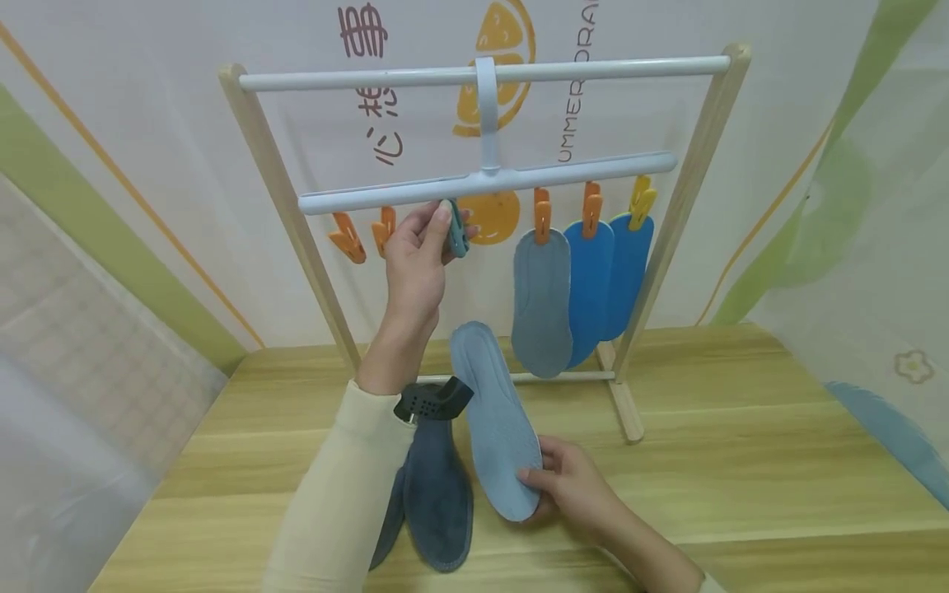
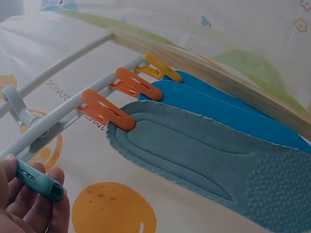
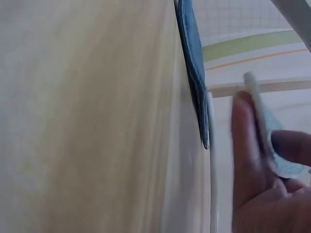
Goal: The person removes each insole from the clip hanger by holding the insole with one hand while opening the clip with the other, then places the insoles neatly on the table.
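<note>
My left hand [image 1: 423,255] pinches a teal clothespin [image 1: 457,231] just under the white hanger bar [image 1: 393,194]. In the left wrist view the clothespin [image 2: 41,179] sits between thumb and fingers. Lower down, my right hand [image 1: 571,482] grips the wide end of a light blue-grey insole [image 1: 497,420], thumb on top, the other end tilted up toward the rack. In the right wrist view the insole [image 3: 272,136] shows edge-on between thumb and fingers. A grey insole [image 1: 542,305] and two blue insoles [image 1: 591,280] hang from clips at the bar's right side.
The hanger hooks over a wooden rack [image 1: 296,222] standing on the wood-grain table [image 1: 712,461]. Orange clips [image 1: 348,239] hang at the bar's left. Dark blue insoles [image 1: 439,502] lie on the table beside the left forearm. A printed cloth [image 1: 178,123] covers the wall behind.
</note>
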`<state>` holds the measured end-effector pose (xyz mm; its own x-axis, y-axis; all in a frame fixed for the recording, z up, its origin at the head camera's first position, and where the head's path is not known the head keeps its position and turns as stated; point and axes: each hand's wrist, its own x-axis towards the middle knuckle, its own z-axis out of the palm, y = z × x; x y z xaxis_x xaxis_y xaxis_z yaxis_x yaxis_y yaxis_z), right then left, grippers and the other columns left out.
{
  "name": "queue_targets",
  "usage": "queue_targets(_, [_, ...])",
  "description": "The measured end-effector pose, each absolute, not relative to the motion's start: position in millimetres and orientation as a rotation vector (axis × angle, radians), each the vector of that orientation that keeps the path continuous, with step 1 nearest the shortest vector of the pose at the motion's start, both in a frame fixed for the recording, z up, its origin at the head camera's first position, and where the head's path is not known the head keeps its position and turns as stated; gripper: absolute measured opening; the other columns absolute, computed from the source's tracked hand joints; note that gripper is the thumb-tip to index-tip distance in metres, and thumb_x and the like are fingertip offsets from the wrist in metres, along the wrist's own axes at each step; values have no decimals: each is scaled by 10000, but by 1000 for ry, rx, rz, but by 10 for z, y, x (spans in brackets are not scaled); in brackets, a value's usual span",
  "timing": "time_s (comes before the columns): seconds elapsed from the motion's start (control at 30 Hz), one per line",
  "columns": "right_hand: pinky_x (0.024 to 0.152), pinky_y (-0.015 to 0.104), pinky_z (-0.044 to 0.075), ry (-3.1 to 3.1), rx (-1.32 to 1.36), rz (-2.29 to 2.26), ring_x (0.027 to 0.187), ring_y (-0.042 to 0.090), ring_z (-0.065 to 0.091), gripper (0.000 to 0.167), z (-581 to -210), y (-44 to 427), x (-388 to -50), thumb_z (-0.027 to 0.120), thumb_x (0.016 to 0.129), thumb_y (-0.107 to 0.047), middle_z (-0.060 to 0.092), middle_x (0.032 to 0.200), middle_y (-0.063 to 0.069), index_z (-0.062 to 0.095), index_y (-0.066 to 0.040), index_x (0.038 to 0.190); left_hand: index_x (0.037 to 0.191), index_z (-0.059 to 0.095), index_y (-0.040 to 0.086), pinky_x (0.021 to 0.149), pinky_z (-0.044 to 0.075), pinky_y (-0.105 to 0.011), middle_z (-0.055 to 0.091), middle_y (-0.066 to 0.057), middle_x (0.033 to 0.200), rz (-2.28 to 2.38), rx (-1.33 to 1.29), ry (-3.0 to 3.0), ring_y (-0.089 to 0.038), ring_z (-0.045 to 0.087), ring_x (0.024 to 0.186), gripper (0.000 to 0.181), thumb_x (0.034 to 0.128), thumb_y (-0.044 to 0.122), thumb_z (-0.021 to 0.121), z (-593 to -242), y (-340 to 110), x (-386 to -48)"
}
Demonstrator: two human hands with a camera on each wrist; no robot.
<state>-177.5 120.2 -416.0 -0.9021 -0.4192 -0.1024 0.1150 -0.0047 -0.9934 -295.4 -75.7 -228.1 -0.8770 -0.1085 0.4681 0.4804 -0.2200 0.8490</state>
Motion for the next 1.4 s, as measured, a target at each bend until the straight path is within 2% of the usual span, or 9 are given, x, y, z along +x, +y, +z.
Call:
queue_targets(0.47, [682, 474, 642, 1907, -210, -1882, 926, 331, 744, 524, -4208, 1163, -1697, 587, 944, 32, 701, 1152, 290, 404, 176, 1414, 1335, 606, 51, 943, 590, -283, 720, -151, 1166, -2131, -438, -1699, -116, 741, 918, 333, 1053, 217, 545, -2274, -743, -2935])
queue_targets(0.83, [699, 449, 644, 1918, -199, -1860, 919, 343, 751, 464, -4213, 1158, -1679, 588, 895, 53, 723, 1084, 287, 463, 201, 1317, 1351, 594, 54, 966, 583, -291, 713, -152, 1185, -2154, -428, -1699, -106, 738, 921, 348, 1053, 226, 542, -2260, -759, -2926])
queue_targets(1.1, [712, 421, 647, 1917, -191, -1777, 907, 298, 758, 495, -4225, 1161, -1659, 638, 864, 46, 750, 1047, 247, 501, 172, 1323, 1352, 590, 57, 984, 576, -298, 708, -147, 1196, -2153, -429, -1721, -108, 738, 945, 345, 1058, 228, 534, -2263, -768, -2918])
queue_targets(1.4, [695, 411, 647, 1920, -236, -1720, 872, 287, 762, 389, -4298, 1147, -1661, 641, 862, 50, 757, 1004, 244, 579, 160, 1230, 1349, 592, 55, 981, 579, -301, 708, -146, 1188, -2149, -440, -1725, -119, 735, 948, 345, 1058, 231, 533, -2270, -772, -2903])
